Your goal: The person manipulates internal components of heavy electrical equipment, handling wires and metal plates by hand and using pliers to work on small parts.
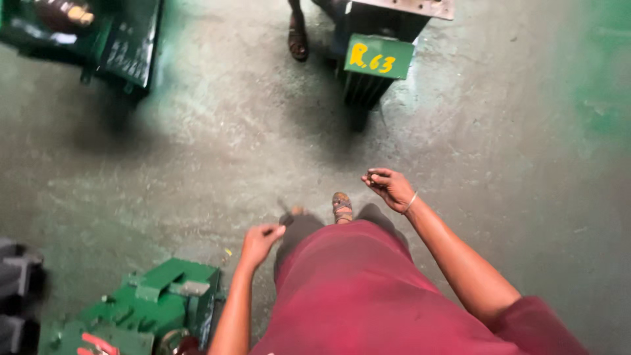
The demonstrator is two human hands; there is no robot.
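I look down at my maroon garment (pixel 368 296) and my sandalled foot (pixel 342 207) on a grey-green concrete floor (pixel 217 164). My left hand (pixel 258 242) hangs in front of me with the fingers curled around a thin dark object that is too blurred to name. My right hand (pixel 389 187), with a bangle at the wrist, is raised to the right with the fingers pinched on something small and hard to make out. Neither hand touches any machine.
A green metal machine (pixel 154 306) sits on the floor at my lower left. A dark finned unit with a green plate (pixel 376 59) stands ahead, another person's sandalled foot (pixel 298 39) beside it. More green equipment (pixel 98 33) is at the top left.
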